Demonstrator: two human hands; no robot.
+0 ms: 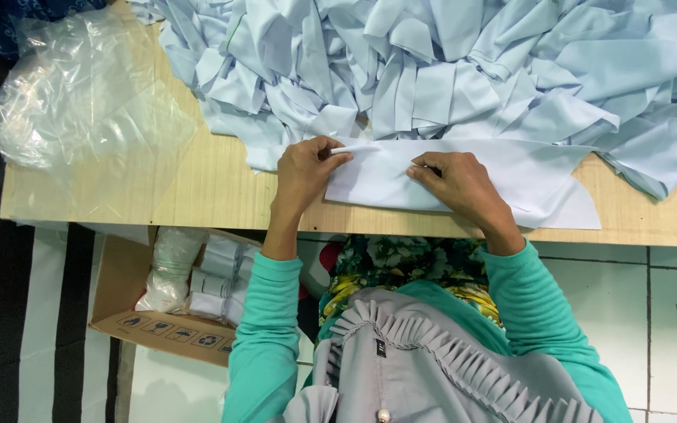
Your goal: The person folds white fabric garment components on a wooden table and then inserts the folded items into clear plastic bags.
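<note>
Left hand [305,168] pinches the pale fabric strip's [464,184] end, right hand [457,184] presses fingers into its middle; strip lies lengthwise along the wooden table's [197,188] near edge, running off rightward.

Two hands, left hand [305,169] and right hand [457,185], pressing one flat pale-blue fabric piece [464,182], one large heap of pale-blue fabric strips [432,63] too many to count lying on one wooden tabletop [197,188], one clear plastic bag [80,86] sitting there, one cardboard box [119,305] standing below
</note>
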